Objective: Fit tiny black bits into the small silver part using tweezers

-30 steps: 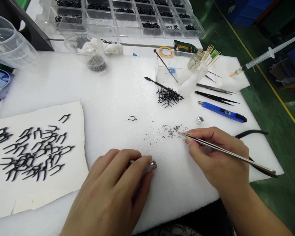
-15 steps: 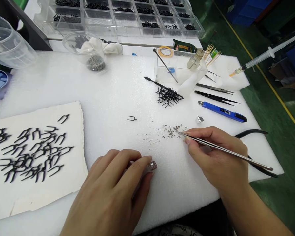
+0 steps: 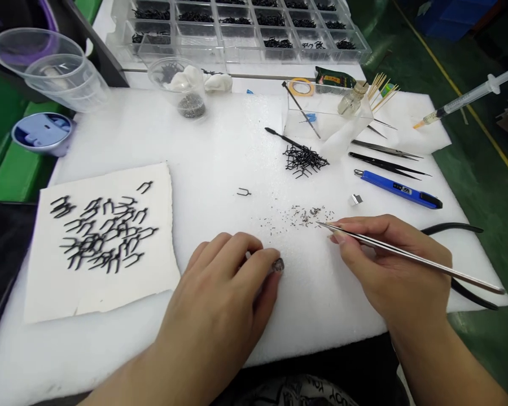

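My right hand (image 3: 389,265) pinches long steel tweezers (image 3: 406,256), whose tips rest at the edge of a scatter of tiny metal pins (image 3: 300,217) on the white foam mat (image 3: 220,152). My left hand (image 3: 224,299) lies curled on the mat and pinches a small metal part (image 3: 278,264) between thumb and forefinger. A single black fork-shaped clip (image 3: 244,193) lies alone above the left hand. A pile of black clips (image 3: 305,159) sits farther back.
A white sheet (image 3: 101,282) at the left carries several black clips (image 3: 101,231). Spare tweezers (image 3: 385,149), a blue knife (image 3: 398,190), black pliers (image 3: 461,231), a syringe (image 3: 461,101), a clear box (image 3: 322,118), cups (image 3: 55,73) and a compartment tray (image 3: 245,28) ring the mat.
The view has swung left, so everything sits further right in the picture. Both hands keep their grips, and the tweezers stay at the scatter of pins.
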`<state>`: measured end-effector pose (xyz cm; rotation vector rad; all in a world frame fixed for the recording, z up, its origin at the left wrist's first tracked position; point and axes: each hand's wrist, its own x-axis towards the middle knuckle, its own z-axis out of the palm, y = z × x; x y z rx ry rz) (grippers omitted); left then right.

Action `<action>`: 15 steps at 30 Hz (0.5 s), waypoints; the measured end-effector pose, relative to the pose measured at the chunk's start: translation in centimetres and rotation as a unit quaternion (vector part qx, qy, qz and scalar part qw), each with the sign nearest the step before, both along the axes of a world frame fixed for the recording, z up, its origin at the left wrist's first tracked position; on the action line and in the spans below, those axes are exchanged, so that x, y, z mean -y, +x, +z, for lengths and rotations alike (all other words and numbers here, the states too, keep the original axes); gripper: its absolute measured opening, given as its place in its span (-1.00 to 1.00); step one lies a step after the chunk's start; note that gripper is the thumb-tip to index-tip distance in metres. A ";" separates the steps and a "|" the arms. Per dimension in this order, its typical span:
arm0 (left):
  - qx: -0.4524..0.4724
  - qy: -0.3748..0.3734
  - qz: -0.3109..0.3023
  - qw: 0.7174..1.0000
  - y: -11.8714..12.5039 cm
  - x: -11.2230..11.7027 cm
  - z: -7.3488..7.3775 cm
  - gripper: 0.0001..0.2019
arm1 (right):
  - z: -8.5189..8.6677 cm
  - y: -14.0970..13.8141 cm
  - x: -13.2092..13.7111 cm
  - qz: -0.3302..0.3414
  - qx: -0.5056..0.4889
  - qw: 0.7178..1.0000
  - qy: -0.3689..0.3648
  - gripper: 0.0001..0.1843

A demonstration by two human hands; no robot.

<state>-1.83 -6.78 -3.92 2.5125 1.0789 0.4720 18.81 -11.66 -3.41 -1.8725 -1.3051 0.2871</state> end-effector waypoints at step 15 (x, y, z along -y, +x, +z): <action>-0.022 0.089 -0.033 0.995 1.4 0.3 -0.3 -0.87 | 0.2 -0.3 2.3 0.196 -0.032 0.980 -0.011 -0.80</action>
